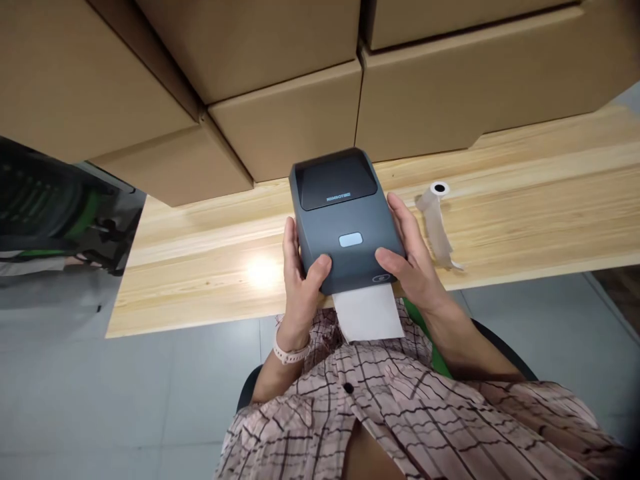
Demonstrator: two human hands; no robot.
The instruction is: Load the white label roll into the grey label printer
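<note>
Between my two hands is a blue-grey label printer [345,223] with a dark window on its lid and a pale oblong button. My left hand [303,277] grips its left side, thumb on the top near the front corner. On the right side my right hand [413,260] grips it the same way, thumb on the top near the front. A strip of white label paper [369,313] sticks out of the printer's front slot toward my lap. Whether the printer rests on the table or is lifted is hard to tell.
On the wooden table [540,207], right of the printer, stands a small paper roll [434,197] with a loose, curled tail. Large cardboard boxes [285,127] are stacked along the back. A dark chair with green parts [55,207] is at the far left.
</note>
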